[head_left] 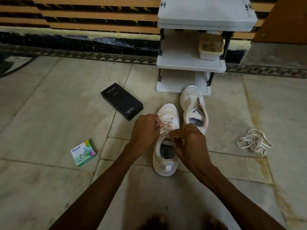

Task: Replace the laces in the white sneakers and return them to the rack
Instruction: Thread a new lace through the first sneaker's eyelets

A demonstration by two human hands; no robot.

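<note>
A white sneaker stands on the floor in front of me, toe pointing away, with a white lace crossed through its eyelets. My left hand pinches the lace at the sneaker's left side. My right hand is curled over the tongue at the top eyelets and pinches the lace there. A second white sneaker without a lace stands just behind and to the right. A loose white lace lies in a heap on the floor at the right. The white shoe rack stands behind the sneakers.
A black phone box lies on the floor left of the sneakers. A small green and white packet lies nearer, at the left. A tub with a brush sits on the rack's middle shelf. My bare feet show at the bottom edge.
</note>
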